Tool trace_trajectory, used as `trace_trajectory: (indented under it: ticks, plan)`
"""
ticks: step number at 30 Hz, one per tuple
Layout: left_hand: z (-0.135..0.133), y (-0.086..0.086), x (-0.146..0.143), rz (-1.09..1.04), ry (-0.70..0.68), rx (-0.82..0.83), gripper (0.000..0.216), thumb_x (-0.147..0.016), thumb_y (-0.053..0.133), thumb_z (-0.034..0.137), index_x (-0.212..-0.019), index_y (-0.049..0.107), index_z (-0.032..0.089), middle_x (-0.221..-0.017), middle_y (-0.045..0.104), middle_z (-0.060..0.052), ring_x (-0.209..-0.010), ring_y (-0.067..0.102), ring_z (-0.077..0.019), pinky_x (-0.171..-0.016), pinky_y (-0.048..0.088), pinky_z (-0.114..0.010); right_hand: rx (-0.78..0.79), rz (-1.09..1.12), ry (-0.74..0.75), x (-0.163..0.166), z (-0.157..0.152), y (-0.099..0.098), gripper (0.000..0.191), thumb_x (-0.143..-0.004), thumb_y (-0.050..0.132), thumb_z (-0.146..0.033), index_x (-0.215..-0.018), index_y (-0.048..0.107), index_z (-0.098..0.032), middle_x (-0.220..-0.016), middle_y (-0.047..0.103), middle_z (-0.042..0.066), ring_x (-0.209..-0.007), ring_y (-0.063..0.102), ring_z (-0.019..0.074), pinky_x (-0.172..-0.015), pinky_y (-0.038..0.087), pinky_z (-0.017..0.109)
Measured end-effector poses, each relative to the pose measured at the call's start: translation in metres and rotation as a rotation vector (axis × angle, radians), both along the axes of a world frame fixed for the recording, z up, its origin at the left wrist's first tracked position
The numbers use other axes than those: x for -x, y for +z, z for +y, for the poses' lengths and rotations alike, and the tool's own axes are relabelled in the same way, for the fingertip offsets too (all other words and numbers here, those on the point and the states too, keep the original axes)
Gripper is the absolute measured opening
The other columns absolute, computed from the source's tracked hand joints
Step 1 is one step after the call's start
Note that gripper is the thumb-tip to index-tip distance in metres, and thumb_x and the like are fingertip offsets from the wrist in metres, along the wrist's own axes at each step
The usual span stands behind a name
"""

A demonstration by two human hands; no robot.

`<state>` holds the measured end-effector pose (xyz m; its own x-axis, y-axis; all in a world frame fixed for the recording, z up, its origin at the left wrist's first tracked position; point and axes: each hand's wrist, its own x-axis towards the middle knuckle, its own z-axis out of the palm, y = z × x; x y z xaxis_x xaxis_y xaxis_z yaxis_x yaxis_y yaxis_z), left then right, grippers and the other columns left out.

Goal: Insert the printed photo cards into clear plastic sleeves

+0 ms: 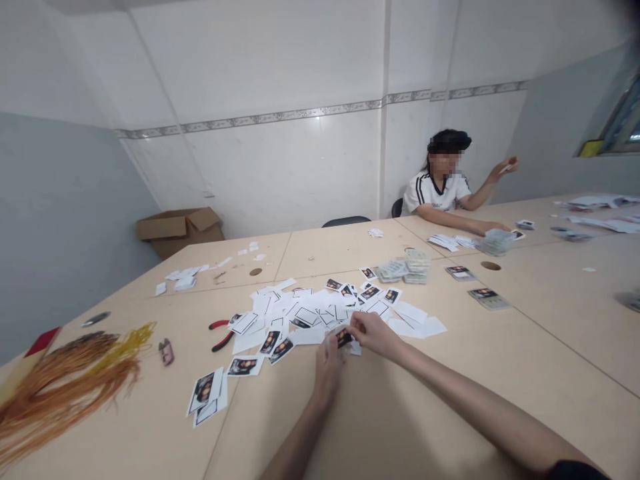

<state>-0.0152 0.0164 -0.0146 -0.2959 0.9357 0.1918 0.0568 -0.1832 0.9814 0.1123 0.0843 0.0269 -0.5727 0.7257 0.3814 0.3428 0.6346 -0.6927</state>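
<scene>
My left hand (329, 363) is closed around a small card (343, 339) with a dark printed picture, held low over the near side of a card pile. A pale, shiny edge shows beside the card; I cannot tell whether it is a clear sleeve. The fingers of my right hand (371, 331) are pinched together at the card's upper right edge. Just beyond both hands spreads the loose pile of white cards (300, 310), some with black frames and some with dark pictures. Several picture cards (245, 365) lie to the left of my left hand.
Red-handled pliers (221, 335), a pink clip-like object (166, 352) and orange and yellow cords (75, 380) lie left. Stacked packs (416, 265) stand beyond the pile. Across the table (450, 360), a person (440, 190) handles cards. A cardboard box (180, 230) is behind the table.
</scene>
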Motion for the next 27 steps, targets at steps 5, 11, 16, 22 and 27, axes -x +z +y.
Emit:
trace_trajectory:
  ticks: [5,11,16,22,27]
  plan:
    - [0.0,0.001,0.0,-0.043,-0.003,0.013,0.045,-0.075,0.038,0.051,-0.092,0.06,0.016,-0.086,0.065,-0.008,-0.08,0.059,-0.0198,-0.07,0.045,-0.03,0.145,0.059,0.057,0.0,0.005,-0.002,0.017,-0.074,0.049,-0.029,-0.061,0.048,-0.017,-0.05,0.055,-0.001,-0.044,0.052,0.0098,-0.043,0.036,0.018]
    - [0.0,0.005,-0.004,-0.165,0.005,0.099,0.051,-0.072,0.038,0.055,-0.089,0.06,0.013,-0.076,0.066,-0.009,-0.065,0.06,-0.0186,-0.053,0.044,-0.026,0.328,0.107,0.111,0.0,0.017,-0.013,0.03,-0.068,0.053,-0.044,-0.061,0.047,-0.016,-0.048,0.054,0.0,-0.04,0.052,0.0109,-0.039,0.038,0.019]
    - [0.002,0.007,-0.006,-0.286,0.005,0.129,0.055,-0.068,0.043,0.057,-0.088,0.06,0.009,-0.07,0.067,-0.011,-0.057,0.061,-0.0187,-0.045,0.04,-0.023,0.326,0.044,0.083,-0.001,0.024,-0.018,0.031,-0.067,0.053,-0.045,-0.061,0.048,-0.015,-0.047,0.054,0.0,-0.041,0.052,0.011,-0.04,0.037,0.018]
    - [0.002,0.017,-0.002,-0.542,-0.008,0.136,0.056,-0.067,0.041,0.06,-0.083,0.06,0.01,-0.074,0.067,-0.012,-0.059,0.061,-0.0201,-0.048,0.04,-0.025,0.221,0.025,-0.113,-0.02,0.047,-0.027,0.021,-0.075,0.044,-0.031,-0.062,0.047,-0.015,-0.054,0.055,0.002,-0.052,0.052,0.0117,-0.049,0.035,0.02]
    - [0.005,0.017,0.005,-0.748,-0.078,0.177,0.049,-0.072,0.04,0.055,-0.091,0.056,0.012,-0.08,0.067,-0.012,-0.064,0.062,-0.0217,-0.051,0.041,-0.026,0.36,-0.065,0.112,-0.024,0.049,-0.023,0.034,-0.074,0.044,-0.045,-0.063,0.051,-0.013,-0.051,0.057,0.001,-0.048,0.054,0.0115,-0.048,0.039,0.02]
